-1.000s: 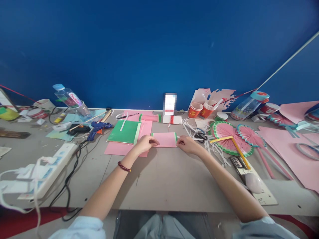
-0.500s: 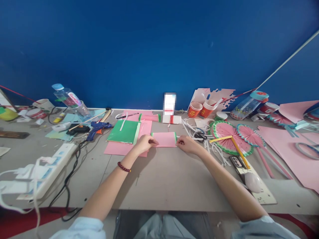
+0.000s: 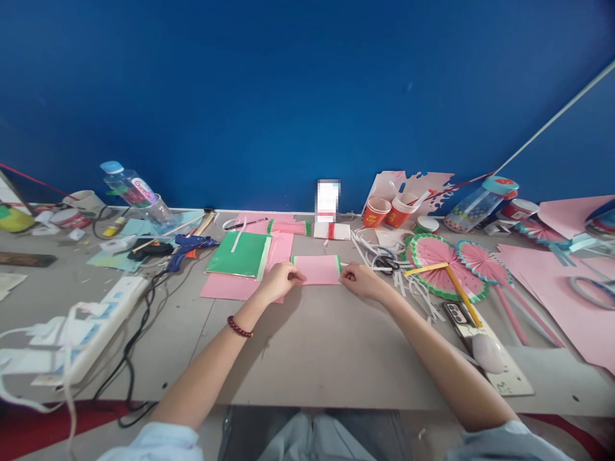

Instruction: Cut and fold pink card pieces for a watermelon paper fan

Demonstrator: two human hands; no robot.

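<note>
A small pink sheet of paper (image 3: 317, 269) with green strips along its left and right edges lies in front of me on the table. My left hand (image 3: 283, 280) pinches its lower left corner, thumb and finger pressed together. At the lower right corner, my right hand (image 3: 358, 279) pinches the paper in the same way. To the left of the sheet rests a green paper pack (image 3: 239, 255) on larger pink paper (image 3: 225, 286). A pleated pink strip with green ends (image 3: 289, 227) lies just behind.
A blue glue gun (image 3: 189, 250) and a white power strip (image 3: 103, 330) with cables are on the left. Right of my hands are scissors (image 3: 385, 263), white paper strips, red paper cups (image 3: 376, 212), watermelon-patterned paper fans (image 3: 444, 266) and a phone (image 3: 457, 314). A blue wall bounds the back.
</note>
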